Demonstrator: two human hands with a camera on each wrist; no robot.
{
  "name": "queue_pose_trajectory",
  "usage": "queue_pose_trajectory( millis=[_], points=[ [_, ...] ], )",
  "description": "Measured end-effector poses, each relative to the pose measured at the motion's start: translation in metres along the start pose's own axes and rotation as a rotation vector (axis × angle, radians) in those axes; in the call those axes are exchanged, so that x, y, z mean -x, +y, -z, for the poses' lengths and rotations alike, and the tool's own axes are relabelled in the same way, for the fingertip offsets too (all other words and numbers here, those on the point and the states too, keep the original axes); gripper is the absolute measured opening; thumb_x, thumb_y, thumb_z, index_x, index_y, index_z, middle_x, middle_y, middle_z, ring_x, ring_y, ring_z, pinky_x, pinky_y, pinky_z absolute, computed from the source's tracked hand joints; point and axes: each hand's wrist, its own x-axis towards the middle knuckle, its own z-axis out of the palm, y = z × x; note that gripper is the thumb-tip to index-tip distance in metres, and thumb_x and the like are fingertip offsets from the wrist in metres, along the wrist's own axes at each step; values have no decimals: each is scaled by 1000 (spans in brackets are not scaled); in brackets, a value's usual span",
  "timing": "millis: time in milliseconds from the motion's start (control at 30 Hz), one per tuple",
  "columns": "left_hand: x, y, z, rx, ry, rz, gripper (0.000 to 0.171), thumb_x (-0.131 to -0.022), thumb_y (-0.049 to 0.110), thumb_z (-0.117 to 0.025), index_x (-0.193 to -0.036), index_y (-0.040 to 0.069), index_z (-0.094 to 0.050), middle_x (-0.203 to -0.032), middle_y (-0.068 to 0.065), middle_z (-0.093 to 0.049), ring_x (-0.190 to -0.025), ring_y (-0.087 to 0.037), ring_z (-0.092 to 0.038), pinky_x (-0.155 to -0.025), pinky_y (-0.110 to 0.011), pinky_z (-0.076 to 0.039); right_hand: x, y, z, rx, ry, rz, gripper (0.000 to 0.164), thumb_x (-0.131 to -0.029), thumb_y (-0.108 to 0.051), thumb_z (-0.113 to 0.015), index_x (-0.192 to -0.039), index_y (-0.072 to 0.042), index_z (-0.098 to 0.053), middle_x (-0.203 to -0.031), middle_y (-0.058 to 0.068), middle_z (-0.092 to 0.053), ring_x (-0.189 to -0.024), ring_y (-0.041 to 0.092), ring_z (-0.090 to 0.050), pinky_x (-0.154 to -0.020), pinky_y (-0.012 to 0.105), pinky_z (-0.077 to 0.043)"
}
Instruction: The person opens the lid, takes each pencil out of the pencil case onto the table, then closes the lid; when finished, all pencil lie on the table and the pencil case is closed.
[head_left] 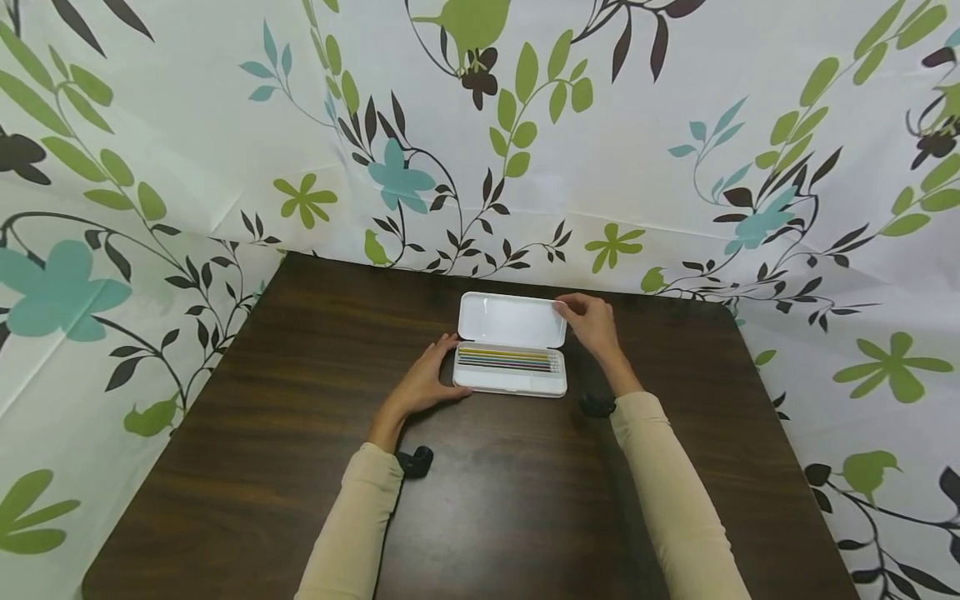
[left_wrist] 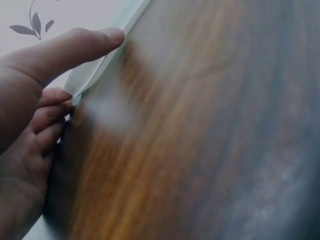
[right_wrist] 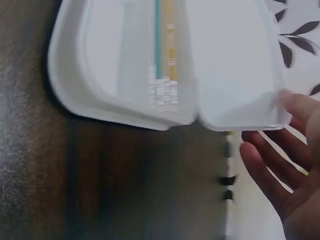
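A white pencil case lies with its lid raised at the back of a dark wooden table. Inside, several coloured pencils lie side by side, with white ends toward the right. My left hand holds the left end of the case, thumb at the front edge and fingers at the far corner. In the left wrist view, the thumb presses along the pale rim. My right hand pinches the lid's far right corner. Thumb and fingers meet at that corner in the right wrist view.
The dark wooden table extends around the case on all sides. A white cloth with leaves, flowers and birds hangs behind the table and along both sides. Black wrist devices show below both hands.
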Motion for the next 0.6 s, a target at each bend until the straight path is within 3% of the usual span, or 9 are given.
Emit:
queue_pose_trajectory(
  millis=[233, 400, 467, 600],
  points=[
    [-1, 0, 0, 1, -6, 6, 92, -73, 33, -88, -145, 2, -40, -156, -13, -31, -147, -24, -16, -120, -38, -12, 15, -16, 20, 30, 42, 129, 26, -89, -23, -74, -112, -11, -73, -103, 6, -72, -89, 21, -65, -71, 36, -52],
    [0, 0, 0, 7, 4, -12, 91, -73, 31, -88, -145, 1, -40, -156, -15, -32, -147, -26, -17, -120, -40, -13, 33, -27, 34, 63, 102, 161, 24, -89, -18, -74, -112, -10, -73, -99, 6, -72, -94, 23, -65, -78, 40, -48],
    [0, 0, 0, 8, 8, -16, 91, -72, 31, -88, -144, 0, -41, -155, -15, -32, -147, -27, -18, -120, -40, -13, 41, -28, 37, 81, 66, 173, 22, -89, -16, -74, -110, -10, -73, -98, 3, -71, -92, 20, -64, -79, 39, -49],
    [0, -1, 0, 3, 11, -18, 91, -72, 31, -88, -144, 1, -41, -155, -15, -32, -147, -28, -18, -120, -39, -12, 55, -25, 38, 141, -84, 198, 21, -88, -12, -75, -109, -9, -73, -99, 3, -71, -85, 18, -66, -74, 40, -54]
  ],
)
